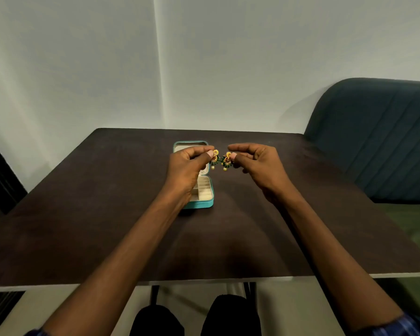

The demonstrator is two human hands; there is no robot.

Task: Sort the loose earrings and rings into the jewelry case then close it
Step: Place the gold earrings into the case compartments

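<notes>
A: Head view: what do the hands hold?
B: The left hand [187,166] pinches a gold drop earring with green beads [214,159]; the right hand [257,163] pinches its matching gold and green earring [226,161], both raised above the dark brown wooden table [107,214].
A: And the case?
B: The small teal zip jewelry case with cream lining [205,190] lies open on the table, partly behind the left hand.

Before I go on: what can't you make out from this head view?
- Left half of the jewelry case: hidden behind the left hand.
- Earring posts or backs: covered by the pinching fingertips of the left hand and the right hand.
- Case contents: too small to tell.
</notes>
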